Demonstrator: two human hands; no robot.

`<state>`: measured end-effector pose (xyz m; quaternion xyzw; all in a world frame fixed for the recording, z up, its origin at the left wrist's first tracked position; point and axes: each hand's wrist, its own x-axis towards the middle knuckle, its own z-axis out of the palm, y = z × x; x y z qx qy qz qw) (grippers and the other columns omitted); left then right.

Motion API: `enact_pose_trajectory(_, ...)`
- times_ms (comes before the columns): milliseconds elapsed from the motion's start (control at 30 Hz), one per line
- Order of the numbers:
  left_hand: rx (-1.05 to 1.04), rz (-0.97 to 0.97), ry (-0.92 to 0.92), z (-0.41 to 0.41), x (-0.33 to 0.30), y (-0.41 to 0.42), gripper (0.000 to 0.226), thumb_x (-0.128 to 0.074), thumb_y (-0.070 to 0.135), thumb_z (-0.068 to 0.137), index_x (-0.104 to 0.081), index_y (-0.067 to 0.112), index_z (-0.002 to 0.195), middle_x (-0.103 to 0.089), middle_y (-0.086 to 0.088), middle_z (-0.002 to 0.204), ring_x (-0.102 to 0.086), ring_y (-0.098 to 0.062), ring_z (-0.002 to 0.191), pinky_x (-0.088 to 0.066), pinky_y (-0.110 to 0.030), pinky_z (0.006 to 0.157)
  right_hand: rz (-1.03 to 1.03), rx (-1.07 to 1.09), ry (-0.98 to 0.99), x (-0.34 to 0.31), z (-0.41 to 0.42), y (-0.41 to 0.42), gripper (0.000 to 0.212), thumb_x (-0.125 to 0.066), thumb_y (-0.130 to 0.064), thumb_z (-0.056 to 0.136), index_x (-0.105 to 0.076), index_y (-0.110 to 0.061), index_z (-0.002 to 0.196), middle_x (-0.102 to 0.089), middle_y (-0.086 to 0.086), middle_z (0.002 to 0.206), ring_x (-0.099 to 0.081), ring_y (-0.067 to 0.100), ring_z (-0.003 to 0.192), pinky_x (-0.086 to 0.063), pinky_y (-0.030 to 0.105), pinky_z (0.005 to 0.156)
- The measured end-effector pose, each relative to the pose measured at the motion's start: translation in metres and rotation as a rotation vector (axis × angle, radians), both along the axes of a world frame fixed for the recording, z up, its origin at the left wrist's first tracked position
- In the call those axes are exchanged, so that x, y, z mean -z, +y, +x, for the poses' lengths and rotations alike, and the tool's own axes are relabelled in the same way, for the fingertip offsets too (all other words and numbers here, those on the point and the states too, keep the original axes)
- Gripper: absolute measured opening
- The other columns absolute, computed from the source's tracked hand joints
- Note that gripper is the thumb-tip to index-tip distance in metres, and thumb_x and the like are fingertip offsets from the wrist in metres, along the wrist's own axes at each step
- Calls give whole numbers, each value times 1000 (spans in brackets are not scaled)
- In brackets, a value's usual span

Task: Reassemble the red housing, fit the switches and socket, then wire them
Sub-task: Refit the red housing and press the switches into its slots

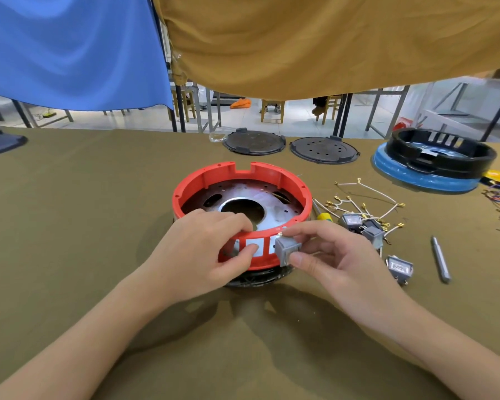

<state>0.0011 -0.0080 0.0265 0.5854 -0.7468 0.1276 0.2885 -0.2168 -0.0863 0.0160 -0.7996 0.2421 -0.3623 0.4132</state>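
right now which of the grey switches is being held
The grey switch pinched in the right hand at the red housing; the other switches and lie loose on the cloth.

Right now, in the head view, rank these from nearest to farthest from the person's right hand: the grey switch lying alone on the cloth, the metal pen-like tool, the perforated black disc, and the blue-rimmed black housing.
1. Lone grey switch, just right of the right hand.
2. Metal pen-like tool, farther right.
3. Perforated black disc, at the table's far edge.
4. Blue-rimmed black housing, far right corner.
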Motion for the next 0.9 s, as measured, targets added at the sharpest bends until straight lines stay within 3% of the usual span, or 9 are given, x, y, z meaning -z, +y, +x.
enact_pose_trajectory(233,0,16,5,-3,0,-1,31,-54,56,84,-56,25,81,-51,13,58,-46,-9,56,-43,-33,59,-169,29,78,0,2,-1,39,-73,-4,86,-67,-39,102,-64,-14,93,-64,12,90,-54,28,77)
enact_pose_trajectory(333,-14,24,4,-2,1,-2,32,-54,59,84,-54,27,82,-50,13,58,-47,-9,56,-42,-31,60,-325,31,151,-4,-2,-3,32,-72,-4,87,-69,-27,109,-64,-14,89,-63,8,88,-51,17,76)
enact_pose_trajectory(467,-12,28,8,-2,0,-4,37,-53,65,82,-53,27,81,-49,14,58,-48,-8,55,-43,-33,61,-556,60,258,-9,-2,-5,26,-71,-4,87,-71,-15,111,-62,-14,93,-55,0,83,-45,13,80)
enact_pose_trajectory(567,-18,11,-3,-4,0,-5,44,-53,68,81,-52,25,77,-48,12,57,-47,-10,54,-43,-36,59,-655,71,322,-13,3,-3,23,-72,-1,84,-72,-9,105,-66,-7,94,-59,10,87,-42,15,81)
enact_pose_trajectory(667,-42,-3,-25,-6,0,-6,52,-52,73,79,-49,21,71,-42,10,54,-42,-12,52,-41,-33,58,-690,73,363,-18,5,-1,22,-75,0,80,-73,-9,101,-71,0,90,-67,22,84,-49,28,75)
enact_pose_trajectory(733,-60,-18,-43,-7,0,-7,56,-53,74,77,-45,20,67,-38,9,52,-36,-13,50,-36,-29,55,-646,73,365,-22,6,-4,20,-75,-3,82,-72,-12,99,-70,-3,85,-65,16,78,-53,32,70)
enact_pose_trajectory(833,-86,-28,-77,-11,-2,-10,61,-53,75,77,-39,18,62,-34,8,50,-31,-14,47,-30,-28,50,-519,63,349,-23,7,-12,26,-75,-11,84,-66,-20,107,-65,-13,81,-57,5,73,-48,23,71)
enact_pose_trajectory(900,-100,-30,-88,-13,-3,-12,61,-54,74,78,-37,18,60,-34,6,48,-31,-15,46,-31,-30,47,-551,61,355,-23,8,-16,35,-77,-15,83,-65,-20,115,-61,-12,90,-55,5,82,-46,22,77)
